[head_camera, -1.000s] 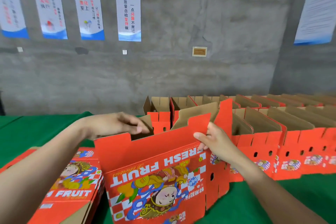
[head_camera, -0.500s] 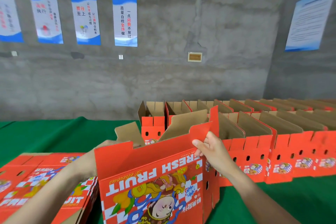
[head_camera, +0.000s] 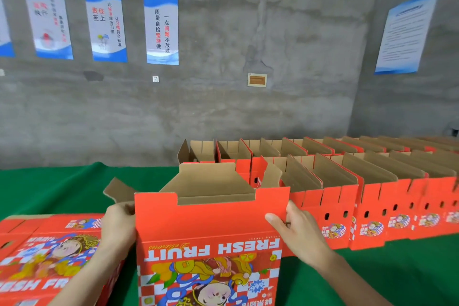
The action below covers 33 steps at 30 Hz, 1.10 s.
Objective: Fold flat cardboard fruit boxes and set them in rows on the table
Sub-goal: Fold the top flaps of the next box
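A red fruit box printed "FRESH FRUIT" upside down stands opened in front of me, its brown inner flaps raised. My left hand grips its left edge, and my right hand grips its right edge with the thumb on the front panel. To the right, two rows of folded red boxes stand side by side on the green table. A stack of flat boxes lies at the lower left.
A grey concrete wall with several blue and white posters rises behind the table. Green cloth shows at the left back and at the lower right in front of the rows.
The box has turned square to me and opened wider. My left hand came from behind the top flap to the box's left edge. My right hand slid lower on the right edge.
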Available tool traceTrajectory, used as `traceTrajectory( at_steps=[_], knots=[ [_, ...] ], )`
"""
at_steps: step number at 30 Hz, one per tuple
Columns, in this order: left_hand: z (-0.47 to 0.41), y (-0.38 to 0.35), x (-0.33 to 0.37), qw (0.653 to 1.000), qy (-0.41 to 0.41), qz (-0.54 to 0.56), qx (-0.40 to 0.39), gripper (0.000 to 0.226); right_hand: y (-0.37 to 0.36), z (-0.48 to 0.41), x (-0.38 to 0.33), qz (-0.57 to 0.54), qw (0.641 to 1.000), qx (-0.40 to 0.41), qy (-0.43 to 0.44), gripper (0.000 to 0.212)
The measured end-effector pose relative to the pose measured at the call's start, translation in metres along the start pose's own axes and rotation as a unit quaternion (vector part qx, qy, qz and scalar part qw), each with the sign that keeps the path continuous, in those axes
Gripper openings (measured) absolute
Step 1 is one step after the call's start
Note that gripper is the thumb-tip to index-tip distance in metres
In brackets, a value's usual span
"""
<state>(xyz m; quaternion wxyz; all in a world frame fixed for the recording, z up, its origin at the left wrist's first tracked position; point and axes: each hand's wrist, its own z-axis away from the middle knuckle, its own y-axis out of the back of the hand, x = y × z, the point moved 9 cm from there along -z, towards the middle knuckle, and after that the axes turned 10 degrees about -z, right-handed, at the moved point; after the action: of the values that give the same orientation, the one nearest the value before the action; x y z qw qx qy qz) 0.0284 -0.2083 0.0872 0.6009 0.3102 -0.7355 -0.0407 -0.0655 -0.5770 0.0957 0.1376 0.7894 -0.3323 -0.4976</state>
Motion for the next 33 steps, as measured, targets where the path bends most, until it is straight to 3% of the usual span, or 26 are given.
traceTrajectory(
  at_steps=[3, 7, 12, 16, 18, 20, 24, 26, 27, 28, 30, 33],
  knots=[
    [0.013, -0.015, -0.008, 1.0, -0.012, 0.001, 0.013, 0.012, 0.008, 0.008, 0.005, -0.01, 0.997, 0.081, 0.004, 0.042],
    [0.023, -0.036, -0.022, 0.998, 0.028, 0.061, 0.005, 0.033, 0.018, 0.017, 0.023, -0.042, 0.988, 0.149, -0.028, 0.056],
    [0.024, -0.037, -0.026, 0.994, 0.074, 0.075, 0.034, 0.035, 0.017, 0.009, 0.038, -0.11, 0.984, 0.122, -0.073, 0.062],
    [0.028, -0.037, -0.023, 0.996, 0.065, 0.055, 0.035, 0.036, 0.008, 0.007, 0.047, -0.114, 0.982, 0.108, -0.106, 0.05],
    [0.029, -0.036, -0.018, 0.999, 0.039, 0.026, 0.027, 0.038, 0.007, 0.007, 0.049, -0.109, 0.98, 0.12, -0.119, 0.06],
    [0.031, -0.033, -0.008, 1.0, -0.004, -0.017, 0.023, 0.037, 0.006, 0.004, 0.053, -0.088, 0.978, 0.127, -0.138, 0.068],
    [0.032, -0.032, 0.017, 0.981, -0.122, -0.151, -0.004, 0.042, 0.0, -0.001, 0.058, -0.047, 0.982, 0.111, -0.147, 0.066],
    [0.03, -0.038, 0.025, 0.949, -0.182, -0.256, -0.015, 0.047, -0.002, -0.001, 0.054, -0.023, 0.984, 0.109, -0.138, 0.047],
    [0.03, -0.042, 0.028, 0.932, -0.201, -0.302, -0.016, 0.052, -0.001, 0.0, 0.047, -0.012, 0.986, 0.106, -0.129, 0.023],
    [0.03, -0.045, 0.029, 0.917, -0.209, -0.339, -0.018, 0.06, -0.001, -0.001, 0.045, 0.003, 0.987, 0.093, -0.129, 0.027],
    [0.03, -0.051, 0.028, 0.901, -0.212, -0.377, -0.025, 0.072, -0.001, 0.0, 0.042, 0.028, 0.989, 0.067, -0.129, 0.065],
    [0.031, -0.059, 0.029, 0.885, -0.23, -0.404, -0.036, 0.08, -0.008, -0.009, 0.019, 0.27, 0.962, 0.003, -0.04, 0.055]
  ],
)
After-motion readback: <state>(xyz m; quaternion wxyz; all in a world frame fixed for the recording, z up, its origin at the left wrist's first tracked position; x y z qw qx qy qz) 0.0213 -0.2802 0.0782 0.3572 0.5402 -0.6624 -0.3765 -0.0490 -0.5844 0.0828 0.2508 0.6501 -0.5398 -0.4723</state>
